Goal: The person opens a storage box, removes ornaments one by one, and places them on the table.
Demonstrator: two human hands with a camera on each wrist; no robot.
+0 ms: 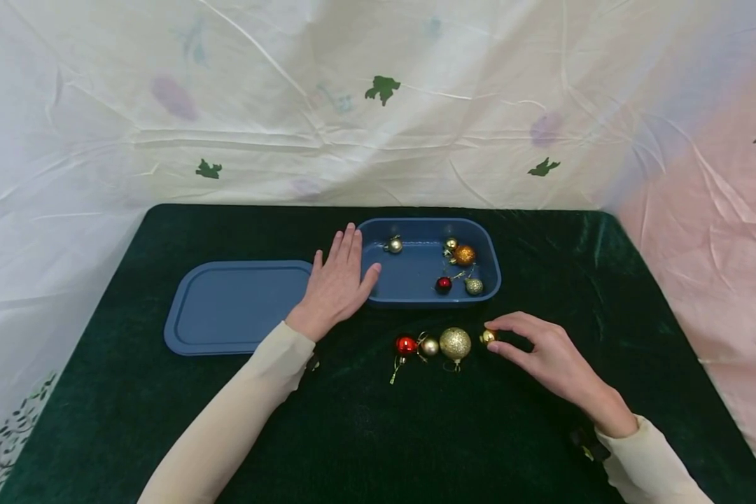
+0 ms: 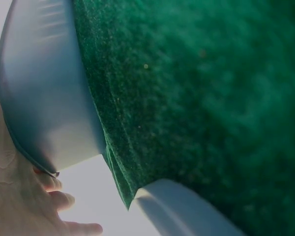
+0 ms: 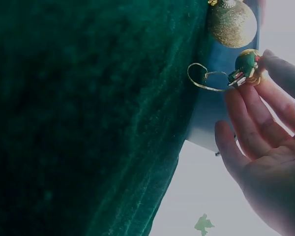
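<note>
A blue tray (image 1: 488,252) sits at the middle of the dark green table and holds several small baubles: silver (image 1: 394,245), orange glitter (image 1: 464,255), dark red (image 1: 443,283) and pale green (image 1: 474,285). My left hand (image 1: 353,262) lies flat against the tray's left end, fingers straight, thumb over the rim; its wrist view shows the tray wall (image 2: 44,98). My right hand (image 1: 496,337) pinches a small gold bauble (image 1: 487,337) (image 3: 247,64) just above the cloth. Left of it lie a large gold glitter bauble (image 1: 455,343) (image 3: 232,22), a small silver one (image 1: 429,346) and a red one (image 1: 406,344).
The tray's blue lid (image 1: 236,304) (image 2: 187,211) lies flat on the table to the left of the tray, partly under my left forearm. A white printed cloth (image 1: 378,126) hangs behind and beside the table. The green velvet (image 1: 378,434) in front is bare.
</note>
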